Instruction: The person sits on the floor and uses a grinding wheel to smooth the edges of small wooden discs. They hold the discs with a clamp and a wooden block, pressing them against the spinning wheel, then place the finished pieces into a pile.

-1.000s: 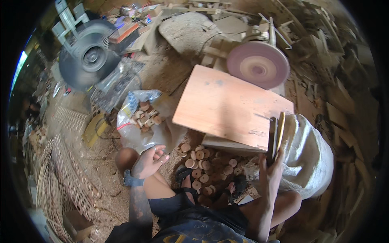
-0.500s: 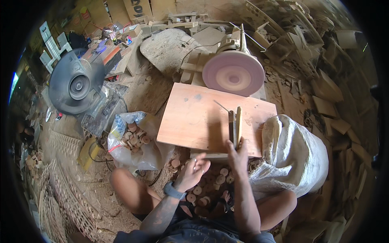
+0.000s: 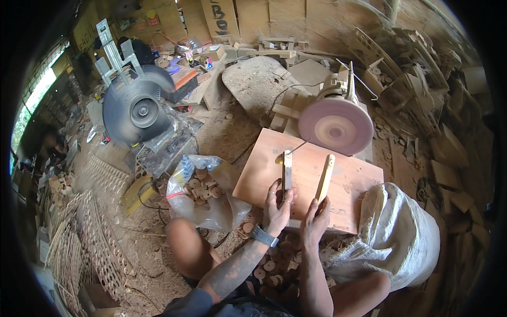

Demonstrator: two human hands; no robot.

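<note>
My left hand [image 3: 278, 210] is closed around a narrow wooden stick [image 3: 287, 171] with a dark side. A thin metal rod [image 3: 301, 145] juts at a slant from its top, and a small round wooden piece [image 3: 279, 158] shows beside it. My right hand [image 3: 316, 219] grips a pale wooden stick [image 3: 326, 177] with a rounded end. The two sticks are apart, both held upright over a flat plywood board [image 3: 256, 177]. Just past the board stands a large round sanding disc [image 3: 336, 129], its face toward me.
An open plastic bag of wooden discs [image 3: 182, 198] sits left of the board, a white sack [image 3: 393, 232] at its right. A fan [image 3: 142, 109] stands at the back left. Wooden discs [image 3: 269, 266] lie between my legs. Scrap wood [image 3: 449, 148] is piled at right.
My left hand, open and empty before, has reached forward and now holds the stick with the rod. The two sticks, together in my right hand earlier, are now separated. The view has shifted.
</note>
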